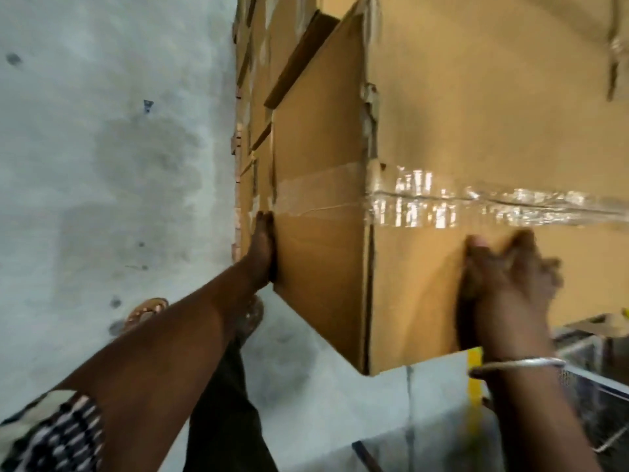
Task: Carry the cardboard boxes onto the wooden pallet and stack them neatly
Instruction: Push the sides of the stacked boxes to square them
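holding the cardboard box level matters now — left hand flat along its far edge, right hand curled on the near face — before setting it square.

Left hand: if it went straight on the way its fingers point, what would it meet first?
Probably the stacked boxes beyond; the left hand lies flat along the carried box, fingers pointing at them. Depth is unclear.

Both forearms bare. Right hand blurred; thin silver bangle sits just behind it at the wrist. Left hand has nothing on the wrist; far back along that arm, a short sleeve in black-and-white woven pattern (cream edge). Dark trousers below the arm, copper-toned sandal beside.
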A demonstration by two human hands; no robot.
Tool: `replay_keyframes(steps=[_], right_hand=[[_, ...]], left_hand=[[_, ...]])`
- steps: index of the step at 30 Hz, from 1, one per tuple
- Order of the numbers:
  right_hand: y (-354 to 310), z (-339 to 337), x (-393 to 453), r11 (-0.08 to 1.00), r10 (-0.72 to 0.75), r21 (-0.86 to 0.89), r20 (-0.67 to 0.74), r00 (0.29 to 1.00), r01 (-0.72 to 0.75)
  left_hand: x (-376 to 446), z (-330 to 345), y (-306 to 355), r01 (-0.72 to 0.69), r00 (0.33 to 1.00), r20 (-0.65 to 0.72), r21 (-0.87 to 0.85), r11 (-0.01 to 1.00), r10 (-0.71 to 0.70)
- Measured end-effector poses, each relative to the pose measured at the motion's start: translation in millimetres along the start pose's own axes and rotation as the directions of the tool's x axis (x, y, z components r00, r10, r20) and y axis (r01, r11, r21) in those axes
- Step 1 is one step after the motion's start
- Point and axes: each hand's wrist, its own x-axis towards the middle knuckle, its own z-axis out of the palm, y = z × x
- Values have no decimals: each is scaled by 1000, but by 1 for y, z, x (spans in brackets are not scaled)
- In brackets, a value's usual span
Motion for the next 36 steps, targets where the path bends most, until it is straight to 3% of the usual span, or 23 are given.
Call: replay_keyframes(steps=[3,6,15,20,25,30,33,36], right_hand=[[-27,14,-7,940,-216,-239,138,967,244],[-35,15,7,848,-424,-267,176,889,457],[-90,19,29,610,-719,-134,320,617,781],[-95,21,13,628,-690,-129,363,626,768],[-95,29,12,636,-681,-176,331,653,752],[-93,31,13,661,-669,-177,302,680,729],[-98,26,14,678,-652,-173,307,693,714],[-110,27,15,689,-641,-172,311,702,704]], left_hand=[[-15,16,20,-68,998,-11,111,992,70],[-14,18,24,-101,994,-26,116,988,105],[51,-8,11,-100,992,-66,64,993,104],[3,29,14,-152,987,-55,-34,988,150],[14,20,8,1,984,-180,42,999,6],[-18,36,49,96,982,-177,155,983,-68],[-20,47,81,-5,990,-137,70,998,14],[-10,51,93,59,991,-122,2,998,-58]])
